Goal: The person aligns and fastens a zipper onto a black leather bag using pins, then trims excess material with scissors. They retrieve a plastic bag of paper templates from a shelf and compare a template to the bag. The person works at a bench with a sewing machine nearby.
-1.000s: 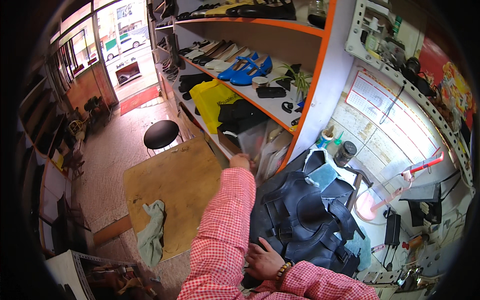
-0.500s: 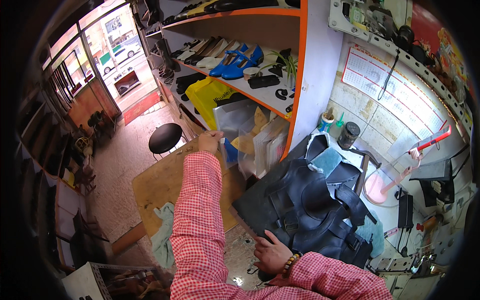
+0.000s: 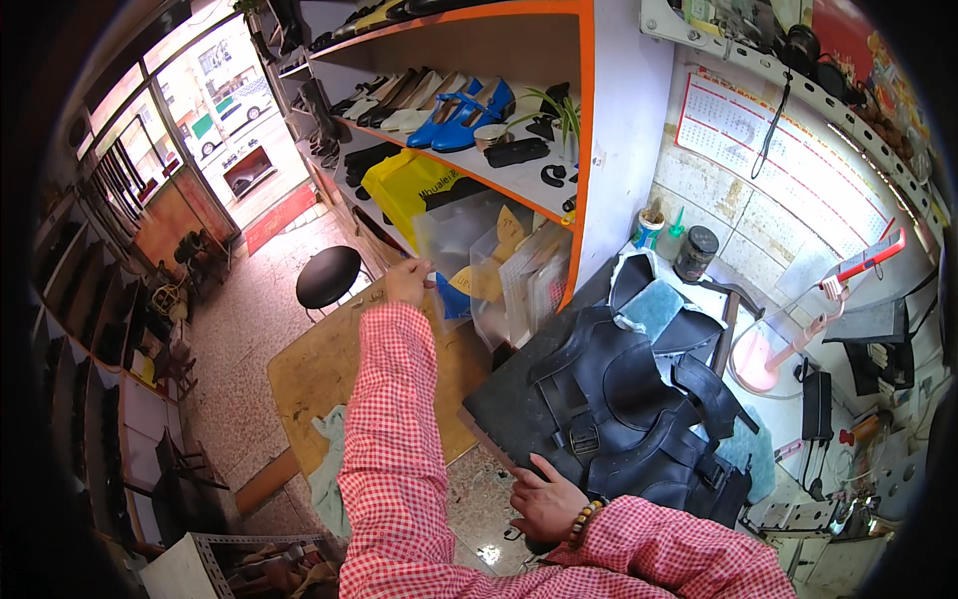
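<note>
My left hand (image 3: 407, 283) is stretched far out, its fingers closed on the near corner of a clear plastic box (image 3: 454, 235) that stands under the orange-edged shelf (image 3: 519, 180). More clear boxes (image 3: 519, 280) with papers stand beside it. My right hand (image 3: 547, 499), with a bead bracelet on the wrist, lies flat with fingers spread on the front edge of a dark board (image 3: 499, 404). A black leather backpack (image 3: 629, 399) with straps and buckles lies on that board, just beyond my right hand.
Blue heeled shoes (image 3: 464, 105) and other shoes line the shelf. A yellow bag (image 3: 404, 185) hangs below. A black round stool (image 3: 329, 275) stands on the floor beside a wooden board (image 3: 329, 379). A dark jar (image 3: 696, 252), a hammer (image 3: 728, 319) and a pink phone stand (image 3: 798, 339) are at the right.
My left arm has reached further out and to the left along the clear boxes, ending at the leftmost box's corner. My right hand has stayed on the board's edge.
</note>
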Motion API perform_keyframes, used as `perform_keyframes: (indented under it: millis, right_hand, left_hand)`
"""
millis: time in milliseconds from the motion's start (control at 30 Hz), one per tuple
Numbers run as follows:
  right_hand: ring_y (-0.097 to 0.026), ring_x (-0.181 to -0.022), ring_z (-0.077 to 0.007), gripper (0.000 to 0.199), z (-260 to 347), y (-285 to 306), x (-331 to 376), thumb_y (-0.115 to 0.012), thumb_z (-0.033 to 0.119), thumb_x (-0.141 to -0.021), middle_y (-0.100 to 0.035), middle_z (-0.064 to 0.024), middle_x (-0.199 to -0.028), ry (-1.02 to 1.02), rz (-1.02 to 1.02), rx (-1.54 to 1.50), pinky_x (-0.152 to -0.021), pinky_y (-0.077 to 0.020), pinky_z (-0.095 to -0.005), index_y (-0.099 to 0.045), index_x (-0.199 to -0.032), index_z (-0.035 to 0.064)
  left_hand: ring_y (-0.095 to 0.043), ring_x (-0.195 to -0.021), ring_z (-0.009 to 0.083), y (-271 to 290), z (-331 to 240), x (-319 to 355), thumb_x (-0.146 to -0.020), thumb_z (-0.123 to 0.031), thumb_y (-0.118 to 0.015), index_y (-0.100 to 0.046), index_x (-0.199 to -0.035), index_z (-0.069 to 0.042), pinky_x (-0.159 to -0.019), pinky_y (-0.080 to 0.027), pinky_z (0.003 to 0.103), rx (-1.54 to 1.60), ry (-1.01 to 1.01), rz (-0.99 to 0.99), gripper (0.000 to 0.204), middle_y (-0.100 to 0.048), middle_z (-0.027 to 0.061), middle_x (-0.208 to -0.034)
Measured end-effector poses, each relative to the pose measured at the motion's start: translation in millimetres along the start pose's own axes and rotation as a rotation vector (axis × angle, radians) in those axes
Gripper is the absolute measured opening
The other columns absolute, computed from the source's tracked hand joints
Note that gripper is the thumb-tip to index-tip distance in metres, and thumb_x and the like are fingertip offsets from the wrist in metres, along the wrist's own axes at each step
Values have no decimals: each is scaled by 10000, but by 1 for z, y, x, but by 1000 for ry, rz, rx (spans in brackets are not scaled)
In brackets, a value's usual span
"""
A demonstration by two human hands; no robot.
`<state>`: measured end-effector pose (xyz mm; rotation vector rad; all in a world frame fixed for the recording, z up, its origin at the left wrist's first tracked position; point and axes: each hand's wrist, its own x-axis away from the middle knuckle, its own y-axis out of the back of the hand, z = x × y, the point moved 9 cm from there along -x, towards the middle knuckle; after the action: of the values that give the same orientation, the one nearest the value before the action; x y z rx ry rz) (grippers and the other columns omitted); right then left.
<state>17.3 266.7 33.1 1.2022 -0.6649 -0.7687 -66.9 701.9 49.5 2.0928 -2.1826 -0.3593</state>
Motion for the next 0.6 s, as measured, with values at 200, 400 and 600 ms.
perform_keyframes:
  millis: [200,400,600]
  right_hand:
    - [-417,-1319,-241,307,-1,1,0,-618,386,-858,-640,-46,-1053,-3,-28,-21,-1169,-155,-538,-668,-902,85]
    - [-411,-1324,-264,335,-1,1,0,-614,386,-861,-657,-66,-1058,9,-33,-25,-1178,-134,-547,-687,-945,69]
    - [-432,-1307,-265,354,-1,3,0,-620,392,-853,-662,-70,-1061,7,-46,9,-1174,-154,-542,-698,-961,65]
  left_hand:
    - [-676,-656,150,5,25,7,-940,-155,-636,-714,-990,25,-562,-527,256,68,98,-106,202,-703,74,-820]
    - [-682,-651,151,4,44,-5,-935,-151,-642,-713,-934,20,-552,-530,255,105,46,-72,185,-692,71,-783]
    - [-696,-776,201,-57,87,22,-977,-155,-581,-663,-1069,25,-666,-582,309,17,201,164,218,-698,114,-905]
